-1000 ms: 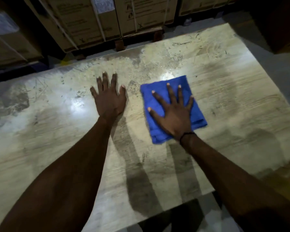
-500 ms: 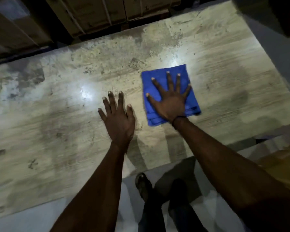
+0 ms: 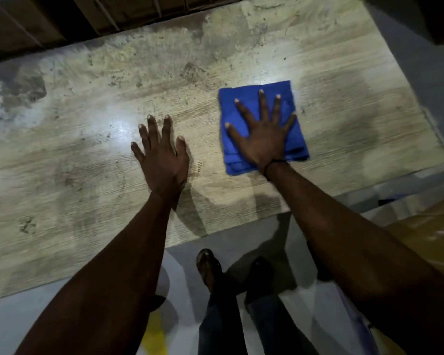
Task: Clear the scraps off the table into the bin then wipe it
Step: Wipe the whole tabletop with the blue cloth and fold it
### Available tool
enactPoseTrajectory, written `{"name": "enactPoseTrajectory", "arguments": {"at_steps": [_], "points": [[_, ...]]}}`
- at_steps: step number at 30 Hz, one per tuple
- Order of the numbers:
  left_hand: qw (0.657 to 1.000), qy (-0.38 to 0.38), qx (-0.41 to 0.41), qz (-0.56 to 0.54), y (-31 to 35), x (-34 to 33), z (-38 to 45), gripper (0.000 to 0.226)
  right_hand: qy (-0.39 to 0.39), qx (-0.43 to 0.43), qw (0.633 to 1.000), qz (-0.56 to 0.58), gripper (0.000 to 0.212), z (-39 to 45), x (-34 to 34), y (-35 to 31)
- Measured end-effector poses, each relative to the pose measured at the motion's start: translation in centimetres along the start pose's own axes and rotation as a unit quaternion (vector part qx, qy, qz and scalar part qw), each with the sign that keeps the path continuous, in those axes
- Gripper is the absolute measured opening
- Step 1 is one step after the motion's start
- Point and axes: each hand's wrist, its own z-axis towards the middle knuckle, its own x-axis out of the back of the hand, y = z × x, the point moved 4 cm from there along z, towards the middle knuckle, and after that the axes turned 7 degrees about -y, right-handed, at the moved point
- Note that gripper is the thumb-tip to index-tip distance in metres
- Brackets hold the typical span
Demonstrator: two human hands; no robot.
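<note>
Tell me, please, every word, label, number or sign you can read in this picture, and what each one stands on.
None can be read.
Blue cloth under the right hand: no tag or print shows.
Table beside the left hand: only stains and scuffs.
Brown box at the right edge: a row of pale marks, too blurred to read.
Dark boxes behind the table: no legible print.

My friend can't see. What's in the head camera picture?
A person's right hand presses flat on a folded blue cloth on a worn, stained table. Their left hand lies flat on the table beside it.
</note>
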Motion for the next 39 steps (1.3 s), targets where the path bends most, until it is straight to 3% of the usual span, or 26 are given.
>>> {"name": "enactPoseTrajectory", "arguments": {"at_steps": [5, 8, 11, 16, 19, 22, 27, 32, 36, 39], "points": [[1.000, 0.006, 0.000, 0.014, -0.2, 0.0, 0.1, 0.062, 0.005, 0.159, 0.986, -0.049, 0.070, -9.3, -1.7, -1.9], [1.000, 0.010, -0.003, 0.016, -0.1, -0.1, 0.0, 0.061, 0.007, 0.127, 0.991, -0.051, 0.069, -11.5, -0.6, 3.7], [1.000, 0.009, -0.001, 0.016, -0.1, -0.1, -0.1, 0.062, -0.001, 0.085, 0.995, -0.062, 0.070, -7.3, 1.2, 9.0], [1.000, 0.011, 0.001, 0.019, 0.1, -0.1, 0.0, 0.064, 0.026, 0.022, 0.999, -0.009, 0.069, 0.3, 1.8, 8.1], [1.000, 0.006, 0.001, 0.017, 0.3, 0.0, -0.1, 0.065, 0.039, 0.097, 0.993, -0.045, 0.069, -2.5, 0.4, 4.8], [1.000, 0.006, -0.002, 0.023, 0.2, 0.0, 0.0, 0.066, 0.024, 0.139, 0.988, -0.065, 0.070, -7.6, 0.2, 6.7], [1.000, 0.006, 0.020, 0.013, 2.5, -1.0, -1.2, 0.064, 0.021, 0.038, 0.996, -0.080, 0.072, -6.4, 2.7, 15.9], [0.995, -0.030, -0.093, 0.006, 11.3, -4.5, -2.6, 0.062, 0.011, -0.045, 0.999, 0.012, 0.072, 1.2, 4.4, 16.0], [0.991, -0.043, -0.122, 0.015, 15.5, -5.6, 1.6, 0.063, 0.008, 0.059, 0.997, -0.043, 0.072, -1.8, 2.2, 11.9], [0.993, -0.049, -0.104, 0.028, 15.3, -5.1, 5.9, 0.067, 0.016, 0.096, 0.994, -0.042, 0.071, -5.5, 2.3, 14.3]]}}
